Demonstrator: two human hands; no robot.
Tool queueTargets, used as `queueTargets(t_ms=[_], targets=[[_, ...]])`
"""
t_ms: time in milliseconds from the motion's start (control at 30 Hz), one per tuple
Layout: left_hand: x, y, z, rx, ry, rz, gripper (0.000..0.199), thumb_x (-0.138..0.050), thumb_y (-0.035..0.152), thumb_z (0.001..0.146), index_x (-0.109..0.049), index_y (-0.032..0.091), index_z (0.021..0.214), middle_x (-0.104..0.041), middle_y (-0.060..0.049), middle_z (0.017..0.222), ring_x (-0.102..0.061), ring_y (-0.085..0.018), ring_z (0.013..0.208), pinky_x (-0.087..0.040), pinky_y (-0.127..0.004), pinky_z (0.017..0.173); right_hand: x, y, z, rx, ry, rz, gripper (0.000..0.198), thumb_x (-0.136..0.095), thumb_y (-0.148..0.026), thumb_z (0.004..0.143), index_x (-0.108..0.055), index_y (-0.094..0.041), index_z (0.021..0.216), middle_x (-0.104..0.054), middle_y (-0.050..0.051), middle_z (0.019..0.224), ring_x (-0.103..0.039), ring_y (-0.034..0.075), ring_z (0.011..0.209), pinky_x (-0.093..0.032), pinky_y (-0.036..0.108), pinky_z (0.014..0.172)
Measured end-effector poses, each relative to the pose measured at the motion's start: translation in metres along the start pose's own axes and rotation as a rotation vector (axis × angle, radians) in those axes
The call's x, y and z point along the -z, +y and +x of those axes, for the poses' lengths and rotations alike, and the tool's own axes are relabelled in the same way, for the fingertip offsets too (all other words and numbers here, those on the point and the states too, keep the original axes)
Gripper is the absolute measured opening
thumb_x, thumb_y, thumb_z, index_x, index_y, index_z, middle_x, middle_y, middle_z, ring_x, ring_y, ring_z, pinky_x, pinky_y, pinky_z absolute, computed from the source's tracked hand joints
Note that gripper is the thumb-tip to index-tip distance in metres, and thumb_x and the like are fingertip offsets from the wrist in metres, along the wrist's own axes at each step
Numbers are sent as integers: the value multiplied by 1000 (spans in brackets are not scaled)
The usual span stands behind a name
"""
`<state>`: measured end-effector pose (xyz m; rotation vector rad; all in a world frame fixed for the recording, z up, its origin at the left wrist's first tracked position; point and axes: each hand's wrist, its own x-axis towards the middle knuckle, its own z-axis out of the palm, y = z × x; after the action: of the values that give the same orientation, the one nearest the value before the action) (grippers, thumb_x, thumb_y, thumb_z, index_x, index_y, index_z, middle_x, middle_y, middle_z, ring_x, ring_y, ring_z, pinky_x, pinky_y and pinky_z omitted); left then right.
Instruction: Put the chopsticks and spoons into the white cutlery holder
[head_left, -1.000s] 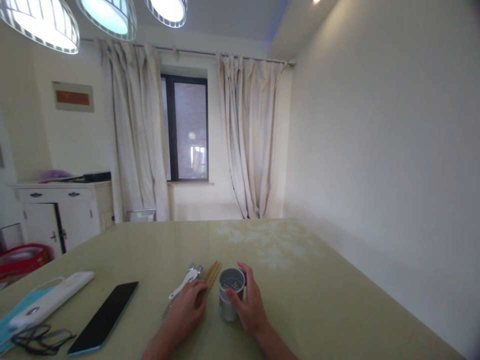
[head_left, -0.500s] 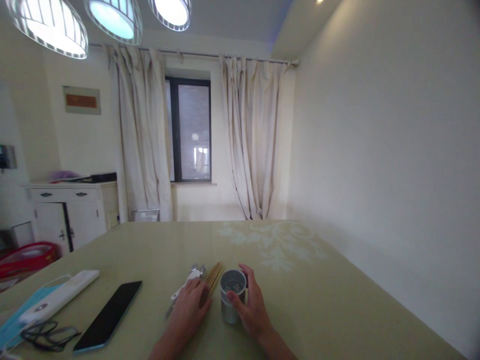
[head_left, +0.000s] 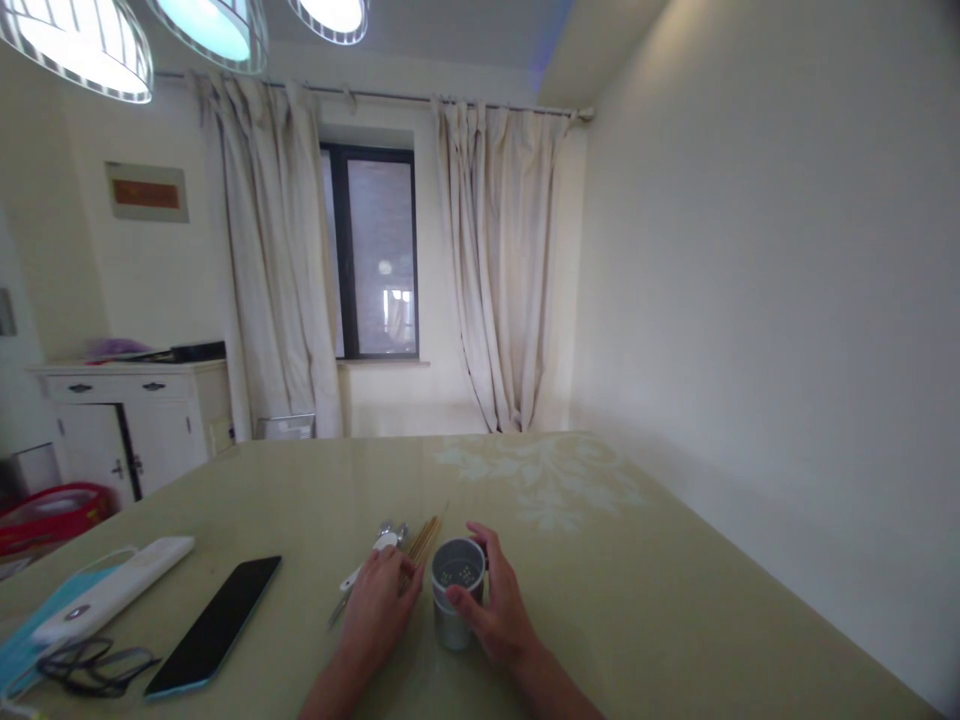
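Note:
A grey cylindrical utensil holder (head_left: 454,622) with small holes in its bottom stands upright on the table. Around its right side wraps my right hand (head_left: 504,610), thumb at the near rim and fingers behind. Just left of the holder, my left hand (head_left: 381,598) lies over a bundle of thin wooden chopsticks (head_left: 425,538), its fingers curled down on them. The fingertips are partly hidden. Beside the chopsticks, spoons with shiny metal heads (head_left: 393,527) and a white-handled utensil (head_left: 349,580) stick out from under the same hand.
A phone (head_left: 217,625) lies on the green table (head_left: 660,620) to the left. Farther left are a white power strip-like bar (head_left: 116,588), dark-framed glasses (head_left: 94,668) and a blue face mask (head_left: 37,625). A wall runs along the table's right side.
The view has shifted slightly. One chopstick tip now reaches farther out than the rest of the bundle. My right hand keeps its hold on the utensil holder.

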<state>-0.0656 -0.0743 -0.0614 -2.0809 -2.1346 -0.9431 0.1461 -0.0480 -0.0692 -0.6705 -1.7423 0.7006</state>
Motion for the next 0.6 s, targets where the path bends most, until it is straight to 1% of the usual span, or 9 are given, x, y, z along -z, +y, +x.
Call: queueTargets(t_ms=[100, 167, 267, 333, 400, 433, 533, 600], targets=[[4, 1, 3, 126, 105, -189, 39, -49, 54, 97, -69, 24, 85, -76, -6, 86, -71, -26, 84, -54, -36, 81, -1, -3, -1, 11, -11, -1, 82, -74, -69, 86, -48, -21, 148, -72, 12, 119, -73, 29, 107, -58, 38, 95], [6, 4, 3, 173, 131, -333, 49, -48, 66, 96, -69, 23, 87, -77, -5, 81, -71, -24, 74, -54, -35, 73, -2, -4, -2, 12, -21, -6, 84, -73, -71, 85, -48, -21, 148, -71, 13, 121, -73, 30, 108, -58, 38, 96], [7, 11, 0, 191, 172, -548, 57, -48, 76, 94, -68, 22, 96, -78, -5, 77, -73, -24, 69, -56, -34, 68, -3, -6, -3, 20, -42, 9, 90, -67, -80, 85, -46, -22, 150, -70, 12, 120, -73, 29, 105, -58, 38, 94], [6, 15, -3, 180, 256, -605, 57, -49, 76, 94, -67, 22, 102, -79, -5, 79, -74, -23, 70, -58, -33, 68, -2, -7, -3, 22, -39, 34, 90, -57, -86, 88, -47, -22, 150, -70, 11, 117, -73, 28, 101, -58, 38, 92], [5, 18, -7, 111, 331, -560, 53, -49, 72, 97, -68, 23, 101, -79, -5, 82, -73, -21, 70, -59, -32, 69, 0, -8, -2, 24, -13, 37, 84, -45, -86, 94, -49, -23, 149, -70, 11, 116, -72, 28, 104, -57, 39, 95], [5, 18, -9, 45, 348, -519, 50, -50, 69, 99, -70, 23, 100, -80, -6, 85, -73, -20, 71, -60, -31, 70, 1, -10, -1, 30, 7, 26, 79, -41, -83, 97, -50, -24, 148, -70, 11, 119, -71, 29, 109, -56, 40, 98], [5, 17, -14, -196, 333, -385, 44, -47, 58, 103, -76, 24, 101, -82, -9, 95, -77, -21, 85, -61, -32, 82, 4, -19, 4, 84, 95, -10, 64, -37, -73, 104, -55, -25, 143, -69, 13, 127, -67, 30, 120, -52, 44, 106], [4, 15, -16, -300, 319, -325, 45, -44, 54, 105, -79, 26, 102, -83, -11, 102, -78, -23, 96, -61, -35, 92, 6, -29, 10, 95, 164, -8, 51, -42, -64, 107, -61, -25, 134, -71, 12, 121, -68, 28, 114, -53, 43, 103]])
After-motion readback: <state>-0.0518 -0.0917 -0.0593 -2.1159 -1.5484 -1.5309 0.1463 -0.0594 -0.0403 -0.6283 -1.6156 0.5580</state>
